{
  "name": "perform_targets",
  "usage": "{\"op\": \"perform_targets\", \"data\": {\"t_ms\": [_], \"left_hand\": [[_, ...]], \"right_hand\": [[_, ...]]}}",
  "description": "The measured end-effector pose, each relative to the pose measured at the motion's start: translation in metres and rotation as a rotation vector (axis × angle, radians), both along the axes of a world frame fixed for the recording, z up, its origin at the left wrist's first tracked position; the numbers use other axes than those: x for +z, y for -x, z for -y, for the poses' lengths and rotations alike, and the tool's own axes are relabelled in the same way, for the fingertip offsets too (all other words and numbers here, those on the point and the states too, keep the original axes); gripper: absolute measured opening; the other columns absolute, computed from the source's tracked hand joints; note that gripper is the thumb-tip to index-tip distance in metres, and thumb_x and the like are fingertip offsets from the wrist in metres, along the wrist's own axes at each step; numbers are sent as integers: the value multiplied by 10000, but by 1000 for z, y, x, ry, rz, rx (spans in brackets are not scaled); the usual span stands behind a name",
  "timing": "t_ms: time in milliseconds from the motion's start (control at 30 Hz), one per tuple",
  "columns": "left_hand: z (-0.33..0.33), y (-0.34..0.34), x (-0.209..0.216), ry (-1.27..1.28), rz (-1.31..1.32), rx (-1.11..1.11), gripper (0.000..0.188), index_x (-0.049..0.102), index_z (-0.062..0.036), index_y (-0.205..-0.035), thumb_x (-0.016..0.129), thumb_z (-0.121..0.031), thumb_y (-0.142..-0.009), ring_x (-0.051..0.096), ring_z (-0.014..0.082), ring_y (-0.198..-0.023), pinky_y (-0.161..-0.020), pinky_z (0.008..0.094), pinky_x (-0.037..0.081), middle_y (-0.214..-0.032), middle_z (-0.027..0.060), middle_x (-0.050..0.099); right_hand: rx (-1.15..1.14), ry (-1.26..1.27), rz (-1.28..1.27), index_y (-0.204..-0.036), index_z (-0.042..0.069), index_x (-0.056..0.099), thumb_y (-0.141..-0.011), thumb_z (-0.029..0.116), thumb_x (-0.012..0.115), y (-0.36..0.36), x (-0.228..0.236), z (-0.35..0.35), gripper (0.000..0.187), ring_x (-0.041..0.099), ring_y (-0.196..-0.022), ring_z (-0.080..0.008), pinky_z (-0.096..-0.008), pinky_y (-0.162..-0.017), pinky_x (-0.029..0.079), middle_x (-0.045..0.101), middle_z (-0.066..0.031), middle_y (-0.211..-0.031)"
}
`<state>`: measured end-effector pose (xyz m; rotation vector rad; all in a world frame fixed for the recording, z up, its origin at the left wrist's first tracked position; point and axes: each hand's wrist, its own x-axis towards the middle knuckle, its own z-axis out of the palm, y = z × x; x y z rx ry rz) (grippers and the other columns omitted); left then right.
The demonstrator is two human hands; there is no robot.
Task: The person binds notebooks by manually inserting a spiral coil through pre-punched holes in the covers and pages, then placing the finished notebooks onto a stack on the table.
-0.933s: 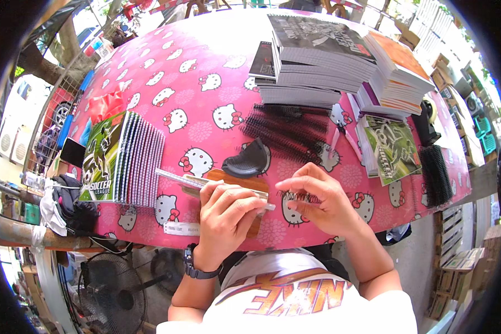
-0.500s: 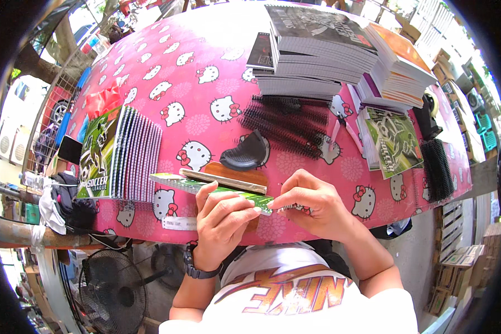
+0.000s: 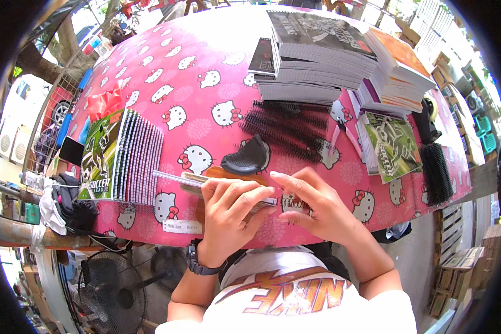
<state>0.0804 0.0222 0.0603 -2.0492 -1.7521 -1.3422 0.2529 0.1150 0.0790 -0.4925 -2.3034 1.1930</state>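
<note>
"What's held?"
"Left hand point(image 3: 235, 209) grips a book point(image 3: 175, 178) over the board point(image 3: 256, 177). Right hand point(image 3: 320, 201), half open, is by a coil point(image 3: 293, 204) right of the board."
"Where's writing?"
"Shirt point(image 3: 295, 284), below the board."

Two hands point(image 3: 235, 211) point(image 3: 316, 203) and one wristwatch point(image 3: 193, 259) showed. There was one floor fan point(image 3: 112, 292), one bow point(image 3: 107, 101), one pair of pliers point(image 3: 342, 127).

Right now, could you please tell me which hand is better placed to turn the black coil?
Probably the right hand: it is partly open around the black coil, whereas the left hand has its grip closed on the notebook.
</note>
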Motion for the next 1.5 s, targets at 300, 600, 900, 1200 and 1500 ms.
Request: {"op": "perform_targets", "data": {"t_ms": [300,600,900,1200,1500], "left_hand": [[-5,6,-5,-59,116,-64,158,655,-118,-798,752,-76,-681,597,183,-735,-697,312,405,-812,18,653],[-8,2,-3,-32,118,-52,134,625,-120,-807,713,-87,-712,597,180,-750,-750,320,386,-813,-4,632],[9,2,3,166,20,-88,232,617,-161,-922,712,-208,-715,545,165,-833,-796,347,303,-879,-28,593],[7,1,-1,160,-67,-71,204,587,-190,-920,676,-258,-749,549,160,-852,-793,359,302,-901,-51,596],[8,5,-3,227,-72,-88,193,564,-196,-923,659,-274,-775,548,139,-874,-825,356,269,-956,-66,587]], "right_hand": [[-11,-131,-59,-978,81,641,-735,21,676,0,-2,-7,253,574,-806,-254,-345,-698,490,579,-81,-841],[-74,-321,-148,-971,86,634,-673,-47,671,1,-12,-10,328,578,-807,-240,-339,-679,488,592,-64,-864],[98,-22,-23,-1158,63,558,-827,31,620,0,-3,-10,338,607,-666,-201,-300,-637,508,631,-86,-815],[-149,-354,419,-1317,82,392,-650,418,756,92,-77,-61,831,373,-1226,-409,-458,-986,355,369,-246,-1362],[-81,-345,101,-1161,111,540,-556,186,801,63,-74,-61,663,439,-1106,-433,-443,-963,392,446,-230,-1213]]}}
